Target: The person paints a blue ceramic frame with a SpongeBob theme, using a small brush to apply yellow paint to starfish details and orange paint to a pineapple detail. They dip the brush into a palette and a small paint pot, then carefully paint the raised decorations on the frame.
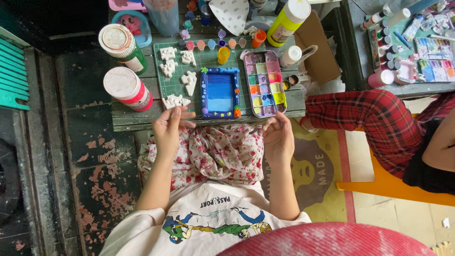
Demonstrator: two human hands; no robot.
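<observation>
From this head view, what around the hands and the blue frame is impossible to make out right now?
- Left hand: whether the fingertips pinch anything; too small to tell.
- Right hand: palm side turned away, so any contents are hidden.
- White plaster pieces: shapes too small to identify.
- Clear cup: top cut off by the upper edge.
- Blue frame: edge decorations too small to name.

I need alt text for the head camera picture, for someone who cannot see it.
Seen from above, a person's left hand and right hand hover empty at the near edge of a small craft table, beside a blue painted frame, a paint palette, white plaster shapes and paint bottles.
</observation>
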